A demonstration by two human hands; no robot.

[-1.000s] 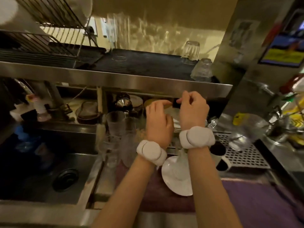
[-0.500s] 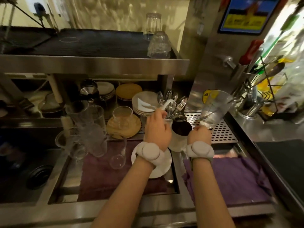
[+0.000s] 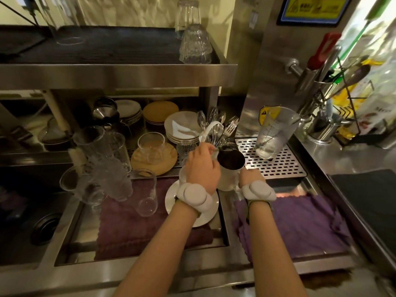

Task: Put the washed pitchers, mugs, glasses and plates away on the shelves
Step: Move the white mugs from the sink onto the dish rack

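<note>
Fingers of the right hand [image 3: 248,177] are hidden behind the white mug [image 3: 229,168], grip unclear; its handle is pinched by the left hand [image 3: 202,166].

No words or numbers can be read. A yellow sign in a blue frame [image 3: 310,8] on the far right wall carries blurred characters. A yellow shield sticker [image 3: 264,113] on the steel machine shows a warning mark, its text too small.
</note>
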